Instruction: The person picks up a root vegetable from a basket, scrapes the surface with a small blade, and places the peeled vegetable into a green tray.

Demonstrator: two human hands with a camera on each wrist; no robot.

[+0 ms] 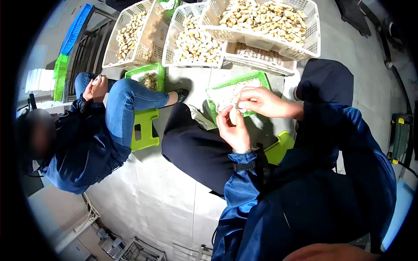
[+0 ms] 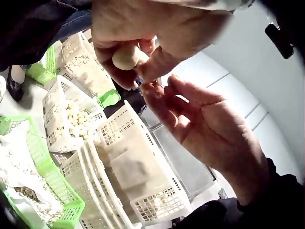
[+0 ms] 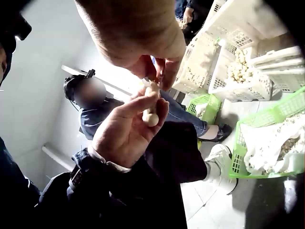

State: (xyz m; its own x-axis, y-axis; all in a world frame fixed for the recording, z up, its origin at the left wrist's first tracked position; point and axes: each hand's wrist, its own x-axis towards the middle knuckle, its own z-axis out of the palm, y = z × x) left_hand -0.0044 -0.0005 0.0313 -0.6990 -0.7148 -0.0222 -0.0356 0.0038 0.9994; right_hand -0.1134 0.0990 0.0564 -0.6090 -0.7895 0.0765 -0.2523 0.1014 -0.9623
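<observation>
A pale mushroom [image 3: 151,119], with a smooth rounded cap and a short stem, sits in my left hand [image 1: 235,132], pinched between thumb and fingers. Its cap shows clearly in the left wrist view. My right hand [image 1: 266,103] meets it at the stem end, thumb and fingers drawn together. Between those fingertips, a small thin dark-edged thing shows in the head view; I cannot tell what it is. Below both hands stands a green basket [image 3: 237,155], lined with a white bag [image 3: 257,145] that holds pale scraps.
Large white crates [image 1: 278,45] of mushrooms stand in a row ahead. A second person [image 1: 82,148] sits at the left with hands together, near a smaller green basket [image 1: 161,78] and a green stool [image 1: 146,130]. Another green stool [image 1: 281,148] is beside my legs.
</observation>
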